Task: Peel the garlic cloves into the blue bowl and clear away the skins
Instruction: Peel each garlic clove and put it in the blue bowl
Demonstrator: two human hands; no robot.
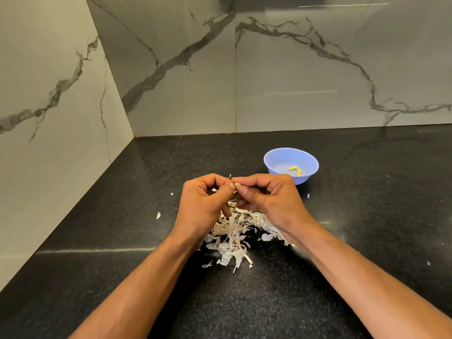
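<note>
At frame centre, garlic skins (232,234) pile on the black counter (97,241), directly beneath the left hand (204,200) and right hand (266,199) pinching one clove (236,185); beyond, the blue bowl (291,165) holds peeled cloves (295,169).

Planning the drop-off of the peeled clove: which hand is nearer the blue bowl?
Right. The right hand sits just in front of the blue bowl, overlapping its near rim in view. The left hand is farther left, over the skins.
</note>
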